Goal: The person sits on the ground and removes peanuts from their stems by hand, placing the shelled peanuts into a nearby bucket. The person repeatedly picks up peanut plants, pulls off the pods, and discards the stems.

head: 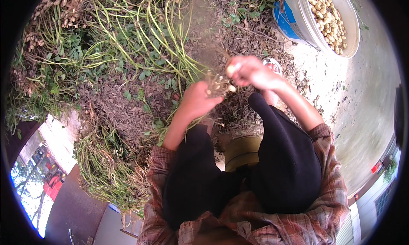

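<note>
My left hand (199, 98) grips a peanut plant near its root end. The plant's roots and a few pale pods (220, 85) stick out past my fingers, and long green stems (179, 50) run up and away to the left. My right hand (252, 72), blurred by motion, is just right of the roots with its fingers curled. A pale peanut pod (232, 69) shows at its fingertips. At the upper right, a white plastic bucket (351, 27) with a blue label holds many loose peanuts (327, 19).
Uprooted peanut plants with pods (72, 10) are heaped at upper left. More tangled stems (105, 168) lie beside my left leg. Dry leaves (124, 98) cover the ground between them. A sandalled foot (272, 66) is below my right forearm. Concrete floor (358, 117) stretches to the right.
</note>
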{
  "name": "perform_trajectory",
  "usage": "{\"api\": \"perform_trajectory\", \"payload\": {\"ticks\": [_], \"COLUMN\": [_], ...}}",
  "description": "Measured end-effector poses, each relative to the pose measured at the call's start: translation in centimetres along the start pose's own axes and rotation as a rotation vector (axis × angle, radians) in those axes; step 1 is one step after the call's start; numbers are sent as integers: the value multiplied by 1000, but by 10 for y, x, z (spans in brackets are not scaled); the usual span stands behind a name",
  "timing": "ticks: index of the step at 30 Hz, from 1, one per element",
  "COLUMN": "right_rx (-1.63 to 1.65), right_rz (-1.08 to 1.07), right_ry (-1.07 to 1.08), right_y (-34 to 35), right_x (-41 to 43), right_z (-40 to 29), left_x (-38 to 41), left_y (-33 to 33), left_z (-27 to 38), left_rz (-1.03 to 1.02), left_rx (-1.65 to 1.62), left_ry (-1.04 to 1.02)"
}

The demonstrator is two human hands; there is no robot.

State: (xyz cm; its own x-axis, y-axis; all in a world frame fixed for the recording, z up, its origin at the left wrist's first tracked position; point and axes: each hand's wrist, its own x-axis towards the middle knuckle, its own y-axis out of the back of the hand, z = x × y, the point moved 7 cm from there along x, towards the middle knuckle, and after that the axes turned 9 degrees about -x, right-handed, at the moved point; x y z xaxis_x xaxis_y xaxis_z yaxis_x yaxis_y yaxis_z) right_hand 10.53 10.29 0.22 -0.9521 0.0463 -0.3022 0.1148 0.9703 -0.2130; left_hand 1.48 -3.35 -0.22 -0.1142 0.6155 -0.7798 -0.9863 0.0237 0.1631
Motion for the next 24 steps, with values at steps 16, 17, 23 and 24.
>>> {"api": "perform_trajectory", "payload": {"ticks": [16,17,23,24], "right_rx": [-333,-123,-743,-782], "right_rz": [56,-25,1154,1270], "right_ry": [-45,-202,-30,15], "right_y": [-13,-1,133,155], "right_x": [0,-8,-93,-110], "right_z": [0,9,-99,-107], "left_x": [5,9,-17,-18], "left_y": [19,21,68,74], "left_z": [-29,-42,-66,-68], "left_rz": [180,185,298,267], "left_rx": [-507,-536,-931,-1032], "left_ry": [-99,-87,-114,-139]}}
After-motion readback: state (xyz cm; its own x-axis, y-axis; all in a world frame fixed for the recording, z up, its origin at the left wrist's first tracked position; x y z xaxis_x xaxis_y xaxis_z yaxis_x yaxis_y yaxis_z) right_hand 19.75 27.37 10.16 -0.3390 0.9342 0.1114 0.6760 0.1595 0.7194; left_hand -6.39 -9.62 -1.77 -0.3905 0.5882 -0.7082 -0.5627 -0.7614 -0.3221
